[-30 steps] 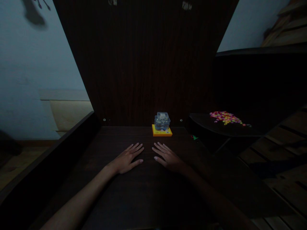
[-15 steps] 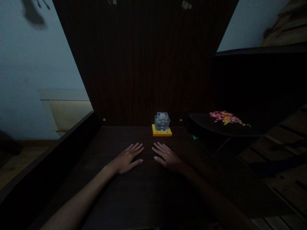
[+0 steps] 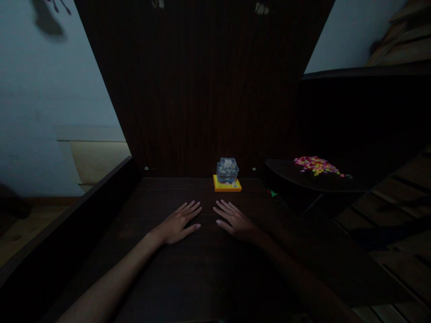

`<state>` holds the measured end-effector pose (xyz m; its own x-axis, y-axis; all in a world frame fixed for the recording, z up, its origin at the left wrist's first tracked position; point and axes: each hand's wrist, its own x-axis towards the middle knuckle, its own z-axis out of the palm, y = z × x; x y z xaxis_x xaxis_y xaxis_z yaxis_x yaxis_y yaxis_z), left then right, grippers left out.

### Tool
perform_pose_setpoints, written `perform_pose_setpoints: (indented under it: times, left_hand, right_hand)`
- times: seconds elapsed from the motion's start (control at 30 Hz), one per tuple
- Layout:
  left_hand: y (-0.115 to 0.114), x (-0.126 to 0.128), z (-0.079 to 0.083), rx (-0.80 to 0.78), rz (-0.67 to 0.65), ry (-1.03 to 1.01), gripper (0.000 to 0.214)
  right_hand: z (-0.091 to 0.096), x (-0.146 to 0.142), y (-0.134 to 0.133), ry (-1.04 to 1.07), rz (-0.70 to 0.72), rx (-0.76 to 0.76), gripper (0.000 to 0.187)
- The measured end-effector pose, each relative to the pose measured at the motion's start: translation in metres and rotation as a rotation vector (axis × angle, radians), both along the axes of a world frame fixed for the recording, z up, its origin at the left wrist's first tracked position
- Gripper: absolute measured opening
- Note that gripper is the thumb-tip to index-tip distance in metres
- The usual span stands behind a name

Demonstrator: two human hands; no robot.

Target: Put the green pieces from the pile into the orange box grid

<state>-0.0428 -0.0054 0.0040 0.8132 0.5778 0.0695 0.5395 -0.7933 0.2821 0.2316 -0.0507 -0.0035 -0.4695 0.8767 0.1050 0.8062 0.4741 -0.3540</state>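
My left hand (image 3: 178, 223) lies flat, palm down, on the dark wooden table (image 3: 188, 278), fingers stretched out and holding nothing. My right hand (image 3: 235, 220) lies flat beside it in the same way, fingers apart and empty. Just beyond the fingertips, against the back panel, a stack of small clear plastic boxes (image 3: 227, 169) stands on a flat yellow box (image 3: 227, 185). Neither hand touches the stack.
A tall dark wooden panel (image 3: 202, 89) rises behind the table. To the right, a dark round tray (image 3: 303, 177) carries a heap of small coloured pieces (image 3: 316, 165). A tiny green piece (image 3: 272, 193) lies near the tray. A raised edge (image 3: 84, 211) borders the left side.
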Motion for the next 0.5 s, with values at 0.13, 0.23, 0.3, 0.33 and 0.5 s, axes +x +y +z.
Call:
perform_pose_setpoints:
  times: [0.13,0.23,0.3,0.33,0.5]
  left_hand:
    - [0.0013,-0.0007,-0.0016,0.002,-0.003,-0.013,0.063]
    - [0.0013,-0.0007,-0.0016,-0.003,0.000,-0.010,0.063]
    - [0.0008,-0.0003,-0.0005,-0.011,0.005,-0.003,0.064]
    - [0.0005,0.0000,0.0003,-0.019,0.009,0.002,0.064]
    - [-0.0011,0.0015,0.0044,-0.053,0.026,0.016,0.065]
  right_hand:
    - [0.0023,-0.0001,-0.0003,-0.023,0.005,-0.008,0.055]
    - [0.0019,0.0004,-0.0004,-0.028,0.008,-0.009,0.055]
    - [0.0003,0.0008,-0.0001,-0.019,0.007,-0.001,0.055]
    - [-0.0007,0.0009,0.0001,-0.011,0.006,0.006,0.055]
    - [-0.0021,0.0011,0.0010,-0.003,0.002,0.006,0.054]
